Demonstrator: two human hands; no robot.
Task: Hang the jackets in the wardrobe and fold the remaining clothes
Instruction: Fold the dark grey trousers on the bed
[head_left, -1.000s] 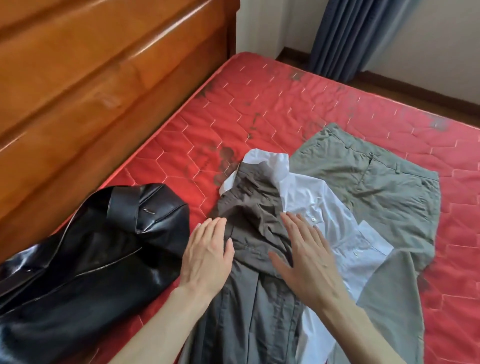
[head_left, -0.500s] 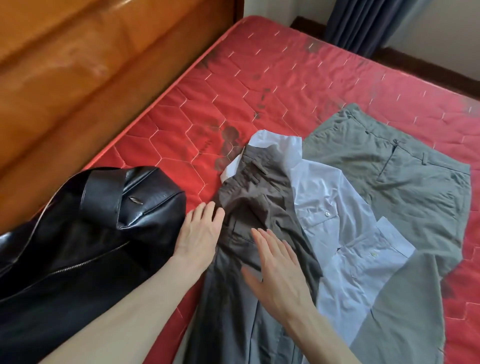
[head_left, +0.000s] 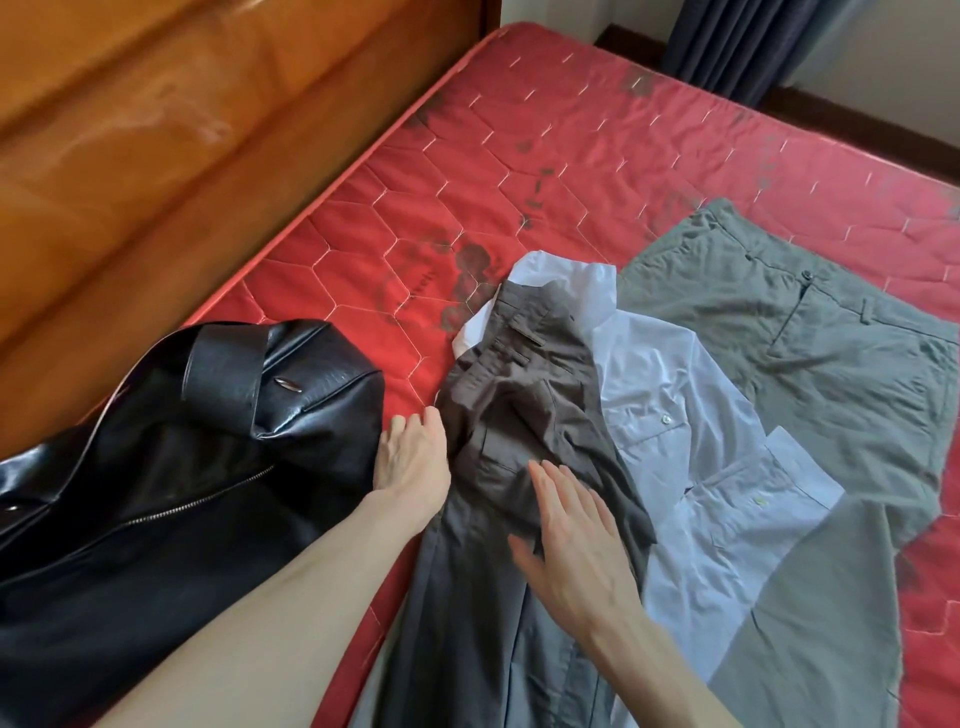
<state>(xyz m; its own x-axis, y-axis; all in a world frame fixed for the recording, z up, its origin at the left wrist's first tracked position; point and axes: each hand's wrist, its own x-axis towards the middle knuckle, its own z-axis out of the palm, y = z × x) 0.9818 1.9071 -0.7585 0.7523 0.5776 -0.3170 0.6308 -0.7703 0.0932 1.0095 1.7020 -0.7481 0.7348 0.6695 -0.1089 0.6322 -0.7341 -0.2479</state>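
Dark brown trousers (head_left: 524, 405) lie lengthwise on the red mattress (head_left: 519, 156), partly over a white shirt (head_left: 691, 452). Grey-green trousers (head_left: 810, 374) lie to the right, under the shirt. A black leather jacket (head_left: 171, 467) is heaped at the left. My left hand (head_left: 413, 460) sits at the brown trousers' left edge with fingers bent down, between them and the jacket; what the fingertips hold is hidden. My right hand (head_left: 576, 540) lies flat with straight fingers on the brown trousers.
A glossy wooden headboard (head_left: 182, 130) runs along the mattress's left side. A dark blue curtain (head_left: 737, 41) hangs at the far end before a white wall. Bare mattress stretches beyond the clothes.
My left hand slid left off the brown trousers to their edge beside the jacket. My right hand drew back toward me along the trousers. The view tilted down slightly.
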